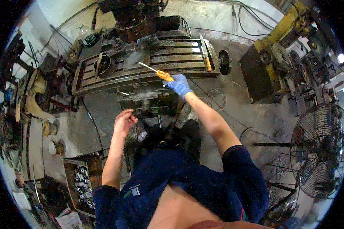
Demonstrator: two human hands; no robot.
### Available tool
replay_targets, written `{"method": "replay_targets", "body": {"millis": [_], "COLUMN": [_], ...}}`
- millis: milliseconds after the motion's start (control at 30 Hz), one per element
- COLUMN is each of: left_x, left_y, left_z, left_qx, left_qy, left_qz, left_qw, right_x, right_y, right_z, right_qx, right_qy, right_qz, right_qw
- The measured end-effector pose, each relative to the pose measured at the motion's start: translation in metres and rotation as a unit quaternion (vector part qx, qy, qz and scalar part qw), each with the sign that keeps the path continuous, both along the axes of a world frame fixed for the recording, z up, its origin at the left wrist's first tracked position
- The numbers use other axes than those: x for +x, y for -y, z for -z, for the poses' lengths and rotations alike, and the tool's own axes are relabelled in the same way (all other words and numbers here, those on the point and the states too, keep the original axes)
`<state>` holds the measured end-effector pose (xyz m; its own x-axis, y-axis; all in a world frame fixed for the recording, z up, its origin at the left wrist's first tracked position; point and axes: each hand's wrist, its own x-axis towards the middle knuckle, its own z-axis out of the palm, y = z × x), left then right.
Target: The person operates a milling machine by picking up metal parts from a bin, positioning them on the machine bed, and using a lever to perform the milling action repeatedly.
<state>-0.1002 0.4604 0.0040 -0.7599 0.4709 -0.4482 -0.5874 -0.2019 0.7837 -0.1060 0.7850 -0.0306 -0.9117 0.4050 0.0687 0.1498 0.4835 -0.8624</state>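
My right hand (pixel 179 84), in a blue glove, grips a screwdriver with an orange handle (pixel 163 74). Its metal shaft points up-left over a flat grey plate (pixel 135 59) lying on the slotted table (pixel 179 51) of a milling machine. My left hand (pixel 124 121) is bare and hangs in front of the machine's base with its fingers loosely curled, holding nothing.
A second orange-handled tool (pixel 205 57) lies on the table's right part. A round vise fixture (pixel 105 65) sits at its left. A yellow machine (pixel 271 65) stands to the right, a large floor fan (pixel 319 150) at lower right, a crate of metal parts (pixel 80 179) at lower left.
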Motion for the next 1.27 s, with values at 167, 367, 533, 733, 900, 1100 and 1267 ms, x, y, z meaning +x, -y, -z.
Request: {"method": "replay_targets", "body": {"millis": [167, 367, 533, 733, 900, 1100, 1267], "left_x": [-0.010, 0.004, 0.029, 0.114, 0.205, 0.325, 0.425], "left_y": [-0.017, -0.080, -0.180, -0.324, -0.395, -0.469, -0.514], "left_z": [0.006, 0.009, 0.005, -0.052, -0.042, -0.060, -0.062], "left_qx": [-0.013, -0.057, -0.030, 0.062, -0.011, -0.032, -0.107], "left_qy": [-0.006, 0.014, 0.049, 0.193, 0.138, 0.224, 0.015], "left_qz": [0.011, 0.103, 0.211, 0.416, 0.485, 0.716, 0.866], "left_qw": [1.000, 0.993, 0.976, 0.886, 0.863, 0.661, 0.487], "right_x": [0.026, 0.104, 0.180, 0.231, 0.334, 0.583, 0.722], "right_y": [0.009, -0.020, -0.029, -0.073, -0.136, -0.117, 0.072], "right_z": [-0.009, 0.008, -0.052, -0.041, -0.019, 0.053, 0.084], "right_qx": [0.165, 0.034, -0.604, -0.329, -0.507, -0.330, -0.204], "right_qy": [0.203, 0.209, 0.069, -0.149, -0.068, -0.019, 0.221], "right_qz": [0.049, -0.058, -0.040, -0.114, 0.100, 0.585, 0.718], "right_qw": [0.964, 0.976, 0.793, 0.925, 0.854, 0.741, 0.628]}}
